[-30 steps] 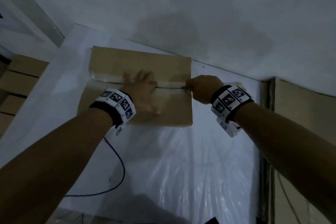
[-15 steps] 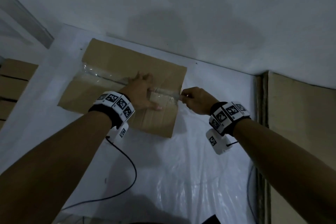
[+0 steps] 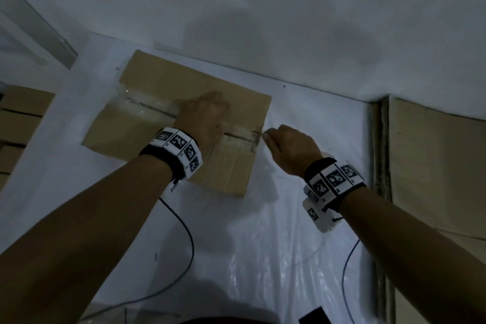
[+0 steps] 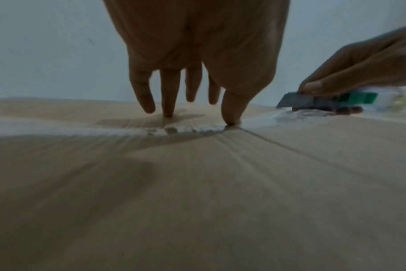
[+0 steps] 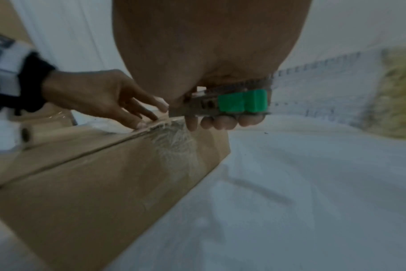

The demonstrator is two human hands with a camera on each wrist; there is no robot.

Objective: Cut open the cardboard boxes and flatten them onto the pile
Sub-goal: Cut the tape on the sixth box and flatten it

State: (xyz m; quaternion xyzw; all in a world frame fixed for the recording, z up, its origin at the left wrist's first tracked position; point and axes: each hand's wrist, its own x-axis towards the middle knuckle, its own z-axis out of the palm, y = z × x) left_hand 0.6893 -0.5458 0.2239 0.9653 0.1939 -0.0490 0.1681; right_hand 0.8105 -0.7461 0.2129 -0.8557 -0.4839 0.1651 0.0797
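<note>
The box (image 3: 184, 123) lies on a white plastic sheet (image 3: 263, 244), its far edge close to the wall (image 3: 263, 8), with clear tape (image 3: 142, 105) running left to right along the top seam. The left hand (image 3: 203, 118) is spread flat on the top, straight fingers (image 4: 167, 95) and thumb pressing right at the seam and gripping nothing. The right hand (image 3: 286, 147) is curled tight round a cutter (image 5: 234, 102) with a green slider, its blade at the right end of the seam, where the tape wraps over the edge.

The step in hand looks like slitting the tape. To do it well, keep the blade shallow, just through the film and into the gap between the flaps, not into the board. The thumb sits on the seam itself, so any stroke along the top should run away from that hand or stop short of it; better to shift the left hand off the line and press on one flap only. Firm downward pressure will stop the box sliding on the slick sheet. Cut the tape tab on the right side face too, so the flaps lift free. Flat cardboard (image 3: 434, 166) lies at the right, seemingly the pile.
</note>
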